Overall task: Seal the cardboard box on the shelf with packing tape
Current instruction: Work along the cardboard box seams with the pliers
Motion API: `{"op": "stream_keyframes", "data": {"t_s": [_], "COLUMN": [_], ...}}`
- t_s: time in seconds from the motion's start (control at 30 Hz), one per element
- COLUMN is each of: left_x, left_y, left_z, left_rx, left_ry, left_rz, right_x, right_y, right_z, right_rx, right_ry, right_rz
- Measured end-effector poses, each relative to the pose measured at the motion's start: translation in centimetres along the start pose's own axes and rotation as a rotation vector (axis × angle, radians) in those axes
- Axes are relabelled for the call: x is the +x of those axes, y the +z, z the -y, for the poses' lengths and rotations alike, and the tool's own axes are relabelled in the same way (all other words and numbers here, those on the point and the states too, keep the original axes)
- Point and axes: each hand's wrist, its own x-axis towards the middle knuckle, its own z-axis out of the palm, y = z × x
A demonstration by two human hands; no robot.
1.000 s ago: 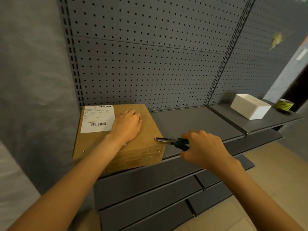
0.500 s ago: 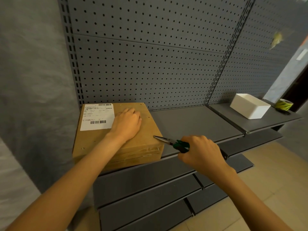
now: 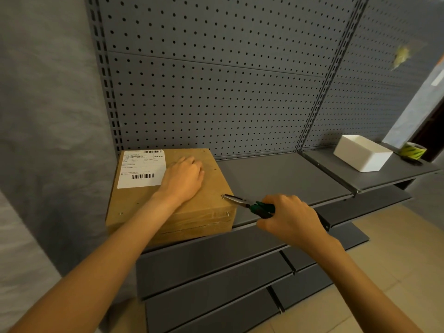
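Cardboard box [image 3: 168, 203] at the left end of the grey shelf [image 3: 276, 179], closed, pushed back near the pegboard [image 3: 216, 92], white shipping label [image 3: 141, 168] on the far-left part of its top. Risks first, as judgement: pliers [image 3: 245, 203] tip right at what looks like a staple near the box's right front top edge; a hard pull could tear the cardboard or drag the box toward the shelf lip, and a slip could send the tip across the lid toward the holding hand. Tape roll [image 3: 412, 151], yellow-green, well to the right of the box, past a white bin [image 3: 362, 152]; no reaching it without letting go of something, so the box goes unsteadied for a moment. Left hand [image 3: 183, 179] laid palm-down on the box top, just right of the label, fingers loosely bent and spread on the cardboard, gripping nothing, forearm running straight in from lower left. Right hand [image 3: 290, 219] off the box's right front corner, knuckles up, fingers wrapped tight round the green pliers handles, wrist level, tool pointing left at the box edge. Pliers nose looks closed or nearly so; too small to tell.
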Motion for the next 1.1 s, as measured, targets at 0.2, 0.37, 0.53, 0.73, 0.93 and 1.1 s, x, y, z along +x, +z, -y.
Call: {"op": "stream_keyframes", "data": {"t_s": [0.2,0.37,0.53,0.73,0.93,1.1], "left_x": [0.0,0.1,0.1,0.1,0.1,0.1], "left_y": [0.0,0.0,0.0,-0.1,0.0,0.0], "left_z": [0.0,-0.1,-0.1,-0.1,-0.1,-0.1], "left_rx": [-0.006,-0.005,0.001,0.019,0.018,0.024], "left_ry": [0.002,0.004,0.006,0.016,0.018,0.022], "left_rz": [-0.003,-0.003,0.006,0.009,0.004,0.003], "right_x": [0.1,0.3,0.5,0.2,-0.2,-0.1], "right_y": [-0.1,-0.2,-0.5,0.1,1.5,2.0], "right_z": [0.7,1.2,1.6,1.1,0.2,0.0], "right_rx": [-0.035,-0.092,-0.147,0.008,0.21,0.246], "right_ry": [0.002,-0.012,-0.019,0.018,0.021,0.009], "right_rz": [0.014,0.001,-0.02,0.024,0.007,-0.018]}}
